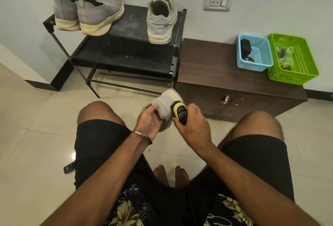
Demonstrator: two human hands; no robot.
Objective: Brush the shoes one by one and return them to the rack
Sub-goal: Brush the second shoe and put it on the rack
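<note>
Rack (126,53) at 11 o'clock, three shoes (100,15) kept on top. Grey shoe (166,104) is clamped at centre by left hand (149,119) for steadiness; brush (180,113) is gripped by right hand (194,123), bristles pressed against it.

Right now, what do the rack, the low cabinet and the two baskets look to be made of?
Rack: thin black tubes, probably painted metal, with matte black shelves marked by pale dust or scuffs; the shelf material is unclear.
Cabinet: dark brown wood grain, likely laminate or veneer, with a shiny metal handle.
Blue basket and green basket: glossy moulded plastic with perforated walls.
</note>
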